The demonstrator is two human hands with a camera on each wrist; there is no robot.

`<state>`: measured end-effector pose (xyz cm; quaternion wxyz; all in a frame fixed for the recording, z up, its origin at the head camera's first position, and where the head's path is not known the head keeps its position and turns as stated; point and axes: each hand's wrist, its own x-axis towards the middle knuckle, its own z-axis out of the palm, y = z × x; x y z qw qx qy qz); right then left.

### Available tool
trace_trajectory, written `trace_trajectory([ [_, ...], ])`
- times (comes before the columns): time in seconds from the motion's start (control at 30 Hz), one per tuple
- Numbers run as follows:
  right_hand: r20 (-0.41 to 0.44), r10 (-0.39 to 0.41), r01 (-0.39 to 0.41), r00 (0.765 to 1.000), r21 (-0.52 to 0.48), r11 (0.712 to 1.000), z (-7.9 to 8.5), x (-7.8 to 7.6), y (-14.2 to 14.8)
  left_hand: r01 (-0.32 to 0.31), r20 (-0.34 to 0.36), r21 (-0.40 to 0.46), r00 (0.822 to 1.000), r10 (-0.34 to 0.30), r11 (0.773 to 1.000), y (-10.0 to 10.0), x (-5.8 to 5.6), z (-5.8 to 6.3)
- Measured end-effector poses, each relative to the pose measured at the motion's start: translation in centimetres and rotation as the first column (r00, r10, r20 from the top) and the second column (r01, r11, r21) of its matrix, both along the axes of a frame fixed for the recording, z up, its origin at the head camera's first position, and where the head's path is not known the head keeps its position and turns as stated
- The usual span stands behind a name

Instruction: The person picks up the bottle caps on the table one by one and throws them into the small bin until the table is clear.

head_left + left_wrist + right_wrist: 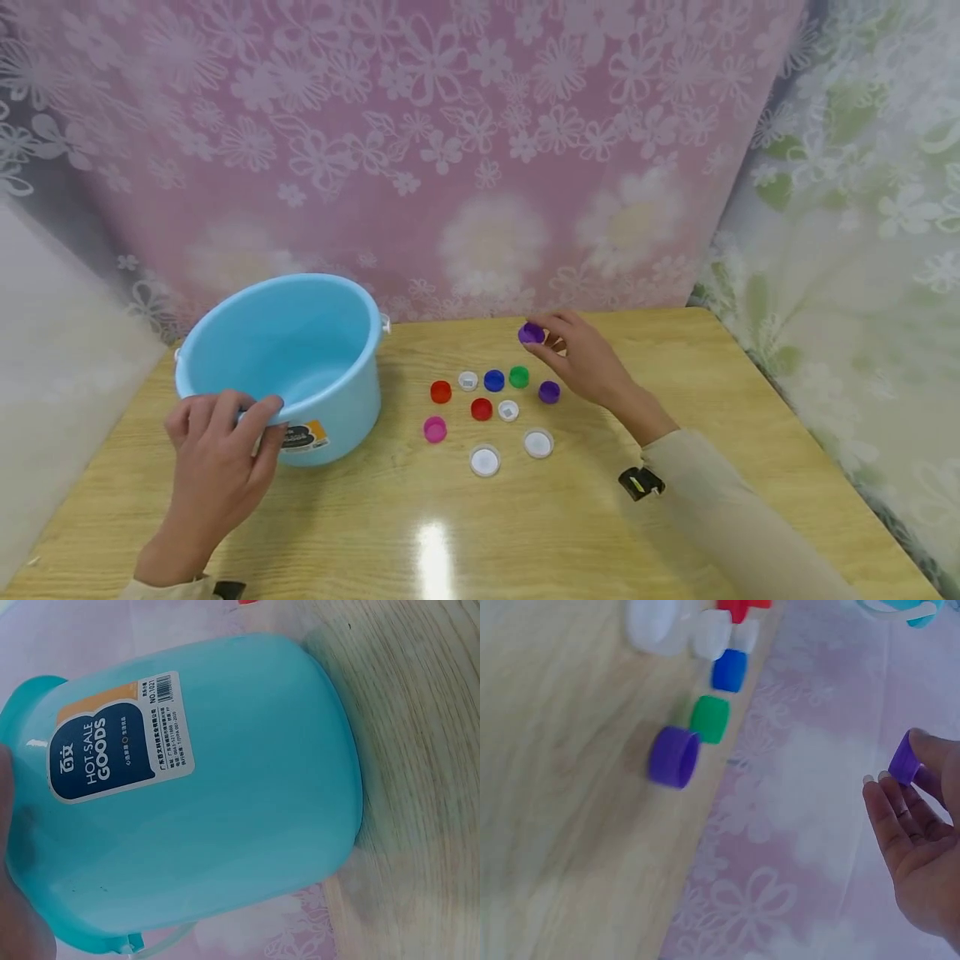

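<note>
A light-blue plastic bucket [352,408] stands at the left of the table, tilted a little towards me. My left hand [221,458] grips its near rim, thumb on the outside and fingers over the edge. Between thumb and fingers, my right hand [588,358] pinches a purple bottle cap [905,761] above the table. Below it lies another purple cap [549,392], beside a green cap [519,377] and a blue cap [493,381]. White caps [507,411], red caps [482,409] and a pink cap [435,429] spread leftwards. Two larger white lids [538,443] lie nearest me.
The wooden table [585,533] ends at the back against a pink flowered curtain [420,208]. A pale flowered curtain [862,250] hangs along the right side. The bucket has a label [120,739] on its near wall.
</note>
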<state>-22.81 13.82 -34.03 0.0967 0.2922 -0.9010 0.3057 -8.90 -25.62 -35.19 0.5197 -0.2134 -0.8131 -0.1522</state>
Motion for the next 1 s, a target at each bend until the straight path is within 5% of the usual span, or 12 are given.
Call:
trace_trajectory([
  [0.33,0.053,0.047,-0.036,0.997,-0.189,0.981,1.6,-1.2,-4.3,-0.006,0.004,-0.007,1.000,0.006,1.000,0.3,-0.2,-0.3],
  [0.77,0.058,0.116,-0.100,0.992,-0.227,0.969,3.3,-0.8,-9.0,-0.015,-0.043,0.008,0.999,0.016,1.000,0.2,-0.3,-0.2],
  [1.0,0.039,0.211,-0.191,0.977,-0.291,0.937,4.3,-0.2,-12.2,-0.017,-0.050,0.011,0.999,0.018,1.000,0.2,-0.3,-0.2],
])
